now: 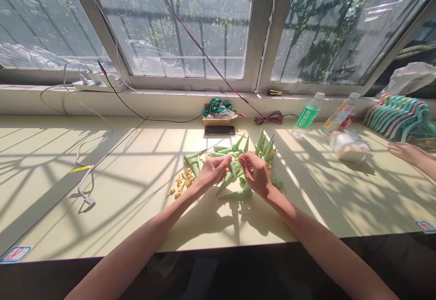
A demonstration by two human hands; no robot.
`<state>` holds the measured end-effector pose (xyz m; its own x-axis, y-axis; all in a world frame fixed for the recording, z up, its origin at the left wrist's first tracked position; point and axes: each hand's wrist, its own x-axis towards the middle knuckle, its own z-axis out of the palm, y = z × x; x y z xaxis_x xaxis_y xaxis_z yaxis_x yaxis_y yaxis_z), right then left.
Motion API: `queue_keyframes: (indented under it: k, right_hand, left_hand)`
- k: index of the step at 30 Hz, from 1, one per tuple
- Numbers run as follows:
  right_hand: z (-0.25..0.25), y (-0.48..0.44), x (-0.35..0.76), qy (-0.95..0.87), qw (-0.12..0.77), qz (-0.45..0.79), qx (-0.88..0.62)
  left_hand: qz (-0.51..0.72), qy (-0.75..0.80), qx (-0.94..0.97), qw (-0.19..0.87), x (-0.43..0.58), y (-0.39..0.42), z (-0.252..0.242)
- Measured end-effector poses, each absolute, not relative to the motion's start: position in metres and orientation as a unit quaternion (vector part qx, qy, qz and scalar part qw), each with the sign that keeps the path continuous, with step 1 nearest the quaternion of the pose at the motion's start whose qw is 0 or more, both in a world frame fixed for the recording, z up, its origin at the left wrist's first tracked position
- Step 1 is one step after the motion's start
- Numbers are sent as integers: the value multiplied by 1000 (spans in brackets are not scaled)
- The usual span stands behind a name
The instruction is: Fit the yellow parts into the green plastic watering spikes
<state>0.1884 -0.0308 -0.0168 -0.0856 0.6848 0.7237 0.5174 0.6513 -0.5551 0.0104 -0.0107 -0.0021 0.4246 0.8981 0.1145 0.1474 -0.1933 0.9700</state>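
Note:
A heap of green plastic cones [238,154] lies in the middle of the pale table [136,200], with several small yellow pieces [184,182] scattered to its left. My left hand [211,172] is closed in a pinch on one green cone [233,166] held upright over the heap. My right hand [256,175] is closed too, its fingers meeting the same cone from the right. A long green cone [236,194] lies on the table just below both hands.
A dark phone [220,130] and a small box of green parts [217,111] sit behind the heap. Two bottles [308,116], a plastic bag [348,145] and pastel hangers [398,116] stand at right. Another person's hand [407,152] rests there. White cables [85,163] trail at left.

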Motion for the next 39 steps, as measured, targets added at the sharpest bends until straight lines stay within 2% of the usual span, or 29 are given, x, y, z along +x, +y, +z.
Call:
queue_keyframes:
  k: [8,18,21,29,34,39]
  right_hand:
    - [-17,-31,188,-715,532,111,-440]
    - [-20,-32,187,-704,524,121,-464]
    - [-19,-32,187,-703,532,114,-457]
    - [-16,-32,188,-695,560,91,-441]
    - [-16,-31,188,-731,542,76,-407]
    - [-15,-31,188,-746,530,75,-397]
  left_hand:
    - [393,380,692,472,15,-15,4]
    - [464,313,774,297,12,-11,-10]
    - [461,323,780,274,12,-12,-10]
    - [445,395,692,409,16,-11,-2]
    - [398,372,654,524,13,-9,-4]
    - [387,359,648,549,10,-7,-9]
